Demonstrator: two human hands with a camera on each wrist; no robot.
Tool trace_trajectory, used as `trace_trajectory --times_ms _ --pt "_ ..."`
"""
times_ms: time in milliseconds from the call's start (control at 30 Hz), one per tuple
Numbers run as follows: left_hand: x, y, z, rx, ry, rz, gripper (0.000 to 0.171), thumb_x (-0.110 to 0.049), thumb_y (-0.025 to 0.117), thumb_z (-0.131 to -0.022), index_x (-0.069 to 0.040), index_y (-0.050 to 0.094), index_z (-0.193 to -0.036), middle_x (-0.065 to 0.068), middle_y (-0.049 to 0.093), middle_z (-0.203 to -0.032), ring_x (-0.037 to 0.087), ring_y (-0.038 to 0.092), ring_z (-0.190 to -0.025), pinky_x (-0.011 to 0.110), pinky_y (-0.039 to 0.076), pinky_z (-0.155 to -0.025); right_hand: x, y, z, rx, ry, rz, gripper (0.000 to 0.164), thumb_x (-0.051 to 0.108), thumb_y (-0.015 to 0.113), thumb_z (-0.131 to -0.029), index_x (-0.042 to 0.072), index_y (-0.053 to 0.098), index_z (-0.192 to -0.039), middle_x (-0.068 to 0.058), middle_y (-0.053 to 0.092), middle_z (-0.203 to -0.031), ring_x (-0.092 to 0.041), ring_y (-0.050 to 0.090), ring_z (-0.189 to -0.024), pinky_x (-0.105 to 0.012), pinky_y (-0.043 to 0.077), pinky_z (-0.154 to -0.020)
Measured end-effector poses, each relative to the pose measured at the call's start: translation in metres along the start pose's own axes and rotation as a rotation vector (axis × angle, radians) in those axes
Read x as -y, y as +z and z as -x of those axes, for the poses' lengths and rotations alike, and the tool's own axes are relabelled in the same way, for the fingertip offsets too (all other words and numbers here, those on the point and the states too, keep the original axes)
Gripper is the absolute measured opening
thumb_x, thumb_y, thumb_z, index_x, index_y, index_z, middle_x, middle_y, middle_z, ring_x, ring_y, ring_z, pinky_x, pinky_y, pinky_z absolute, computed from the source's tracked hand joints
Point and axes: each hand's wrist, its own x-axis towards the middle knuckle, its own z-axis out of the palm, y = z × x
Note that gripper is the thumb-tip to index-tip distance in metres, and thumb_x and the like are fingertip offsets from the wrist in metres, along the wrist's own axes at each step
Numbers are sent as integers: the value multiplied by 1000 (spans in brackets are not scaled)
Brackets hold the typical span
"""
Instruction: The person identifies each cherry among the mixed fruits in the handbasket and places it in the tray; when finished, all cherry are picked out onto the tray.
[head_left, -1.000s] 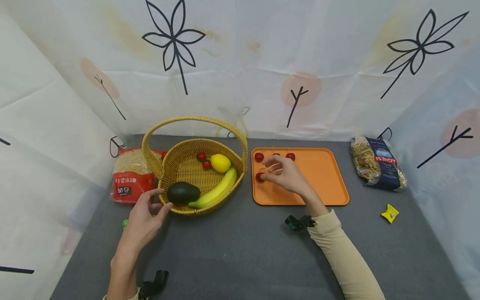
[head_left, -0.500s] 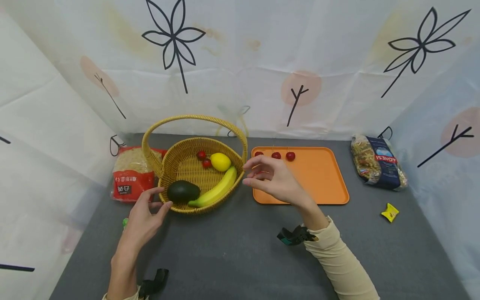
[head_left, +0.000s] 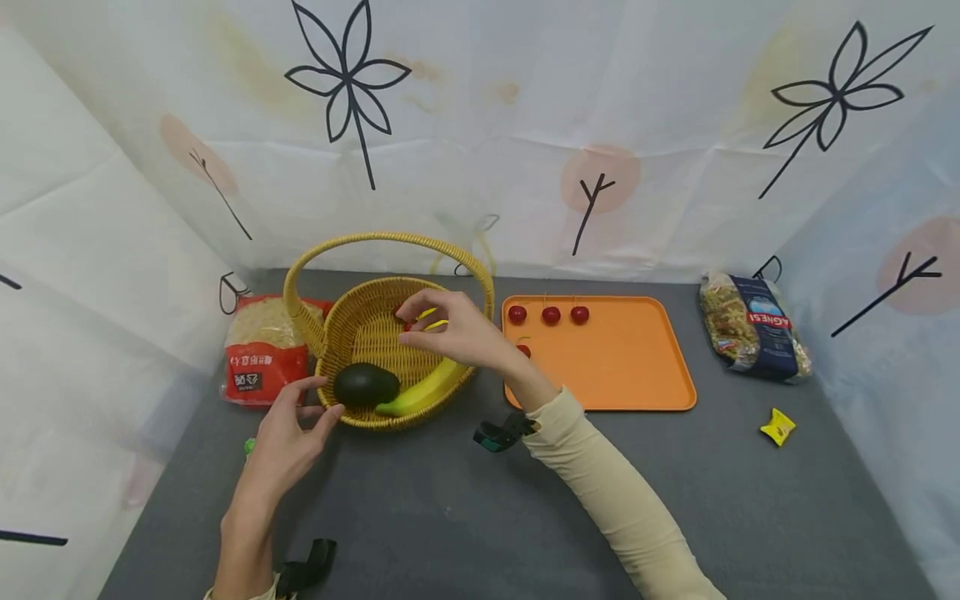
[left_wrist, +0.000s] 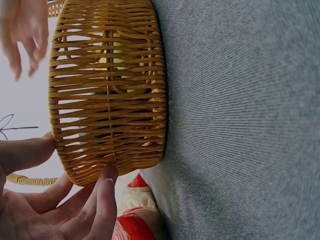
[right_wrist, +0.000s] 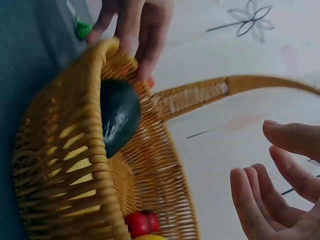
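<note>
We find the left hand (head_left: 288, 442) at the near-left end of the basket (head_left: 375, 342), its thumb and fingers bent about the rim and wall; the left wrist view shows fingertips touching the weave. The basket stands upright on the grey table (head_left: 450, 517), its handle arching over it.

We observe the right hand (head_left: 457, 329) above the basket's right half, thumb and fingers lightly bent and well apart; the right wrist view shows nothing between them.

Inside the basket we record an avocado (head_left: 366, 387) at the near left, a banana (head_left: 423, 393) along the near-right wall, a lemon (right_wrist: 151, 237) and red fruits (right_wrist: 137, 225), the latter two partly hidden by the right hand in the head view.

To the right we note an orange tray (head_left: 622, 358) bearing four cherries (head_left: 551, 315): three in a row at the back, one nearer, partly covered by the right arm. A red bag (head_left: 258, 354) lies left of the basket; a pasta bag (head_left: 757, 329) and a yellow sweet (head_left: 778, 426) lie right of the tray.
</note>
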Motion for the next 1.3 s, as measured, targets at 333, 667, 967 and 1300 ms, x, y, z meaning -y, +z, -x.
trace_trajectory --times_ms 333,667,967,1300 --pt "0 0 -1 5 7 -3 65 -29 69 -107 -2 41 -159 29 46 -159 50 62 -136 60 62 -103 -18 18 -60 2 195 90 43 22 75 -103 7 62 -142 -19 61 -152 -37 62 -141 -51 55 -116" --pt "1 0 -1 9 -12 -2 65 -29 69 -107 -3 40 -159 28 45 -160 50 61 -137 60 61 -104 -33 32 -89 47 384 156 63 26 68 -107 -3 46 -159 -19 47 -166 -30 61 -136 -44 53 -114" --pt "0 1 0 2 10 4 64 -28 70 -107 -3 41 -159 27 47 -160 50 63 -136 60 61 -104 -45 38 -99 183 346 204 37 16 64 -110 2 52 -77 3 29 -56 -7 24 -44 -25 31 -52" --pt "0 2 1 -13 19 -2 63 -27 70 -107 -3 42 -158 27 48 -158 49 64 -134 61 61 -103 -46 41 -96 186 341 186 53 11 63 -108 -6 51 -156 -24 55 -161 -36 63 -136 -41 56 -108"
